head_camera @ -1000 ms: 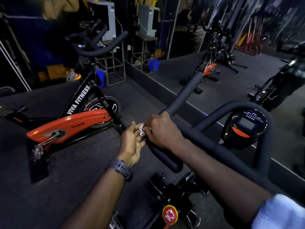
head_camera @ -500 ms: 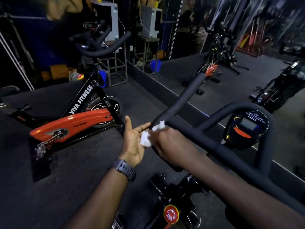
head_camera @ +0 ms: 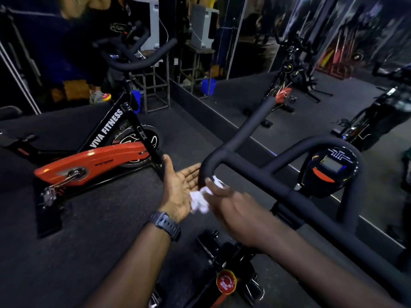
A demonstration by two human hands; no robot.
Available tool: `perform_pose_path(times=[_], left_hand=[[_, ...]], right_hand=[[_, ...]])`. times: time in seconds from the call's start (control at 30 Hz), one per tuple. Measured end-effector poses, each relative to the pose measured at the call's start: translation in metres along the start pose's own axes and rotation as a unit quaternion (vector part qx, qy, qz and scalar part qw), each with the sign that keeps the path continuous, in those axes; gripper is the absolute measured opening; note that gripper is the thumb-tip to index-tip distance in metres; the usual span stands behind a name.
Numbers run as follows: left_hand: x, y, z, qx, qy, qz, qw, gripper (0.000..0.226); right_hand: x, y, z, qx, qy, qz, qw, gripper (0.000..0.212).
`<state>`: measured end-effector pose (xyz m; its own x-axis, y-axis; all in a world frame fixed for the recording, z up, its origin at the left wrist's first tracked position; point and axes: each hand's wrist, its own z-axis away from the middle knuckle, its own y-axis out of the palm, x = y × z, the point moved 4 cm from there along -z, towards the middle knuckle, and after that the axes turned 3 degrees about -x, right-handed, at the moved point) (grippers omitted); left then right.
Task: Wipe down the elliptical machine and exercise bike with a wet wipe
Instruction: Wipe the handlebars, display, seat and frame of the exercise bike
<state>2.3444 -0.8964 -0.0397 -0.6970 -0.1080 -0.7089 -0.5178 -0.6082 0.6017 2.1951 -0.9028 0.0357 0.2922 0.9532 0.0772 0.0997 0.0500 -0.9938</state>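
Far left, an exercise bike (head_camera: 93, 163) with a glossy orange guard and black frame lettered "VIVA FITNESS" stands on the dark, grainy floor mat (head_camera: 66, 252); its seat end is cut off by the frame edge. Its curved, foam-covered handlebar sits high and far, partly lost against the dim background. At centre, the left hand (head_camera: 180, 187) is held palm up, fingers straight and spread, a dark watch (head_camera: 165, 224) strapped on the wrist. A crumpled white wipe (head_camera: 200, 202) lies between the palm and the right hand (head_camera: 231, 204), touching both. The right hand's fingers curl onto the wipe; blur hides the exact grip. Just beyond, the near bike's matte black handlebar (head_camera: 251, 172) runs rightward. Below it a red round knob (head_camera: 226, 281) shows illegible text. Right, a rounded console (head_camera: 331, 168) has a small grey screen. The mirror wall (head_camera: 300, 52) behind is smeared and indistinct.
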Motion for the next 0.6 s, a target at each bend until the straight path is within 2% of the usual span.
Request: perform_pose_path(times=[0.03, 0.13, 0.23, 0.3, 0.37, 0.4, 0.43, 0.5, 0.53, 0.6], left_hand=[[0.0, 0.0, 0.0, -0.002, 0.006, -0.003, 1.0, 0.105], [0.004, 0.004, 0.003, -0.01, 0.031, -0.005, 0.999, 0.101], [0.008, 0.008, 0.005, -0.013, 0.044, -0.001, 0.999, 0.1], [0.008, 0.009, 0.005, -0.001, 0.06, -0.01, 0.998, 0.104], [0.007, 0.006, 0.005, -0.005, 0.068, -0.032, 0.997, 0.103], [0.009, 0.004, 0.003, -0.011, 0.069, -0.046, 0.996, 0.103], [0.009, 0.003, 0.001, -0.015, 0.071, -0.057, 0.996, 0.105], [0.011, 0.003, -0.001, -0.015, 0.072, -0.07, 0.995, 0.107], [0.01, 0.002, -0.001, -0.012, 0.071, -0.071, 0.995, 0.107], [0.01, 0.002, 0.0, -0.01, 0.073, -0.072, 0.995, 0.108]], right_hand=[[-0.002, -0.004, 0.021, -0.011, -0.013, -0.013, 1.0, 0.037], [-0.01, -0.005, 0.04, -0.012, 0.019, -0.033, 0.999, 0.047], [-0.017, 0.006, -0.016, 0.054, 0.129, -0.081, 0.987, 0.052], [-0.032, 0.015, -0.051, 0.076, 0.222, -0.213, 0.948, 0.06], [-0.043, 0.022, -0.056, 0.064, 0.285, -0.382, 0.877, 0.061], [-0.042, 0.022, -0.046, 0.075, 0.318, -0.462, 0.825, 0.064], [-0.042, 0.023, -0.031, 0.1, 0.345, -0.536, 0.764, 0.067], [-0.037, 0.02, -0.001, 0.163, 0.343, -0.672, 0.635, 0.068], [-0.038, 0.019, 0.01, 0.182, 0.334, -0.706, 0.598, 0.071], [-0.04, 0.016, 0.011, 0.181, 0.324, -0.731, 0.573, 0.075]])
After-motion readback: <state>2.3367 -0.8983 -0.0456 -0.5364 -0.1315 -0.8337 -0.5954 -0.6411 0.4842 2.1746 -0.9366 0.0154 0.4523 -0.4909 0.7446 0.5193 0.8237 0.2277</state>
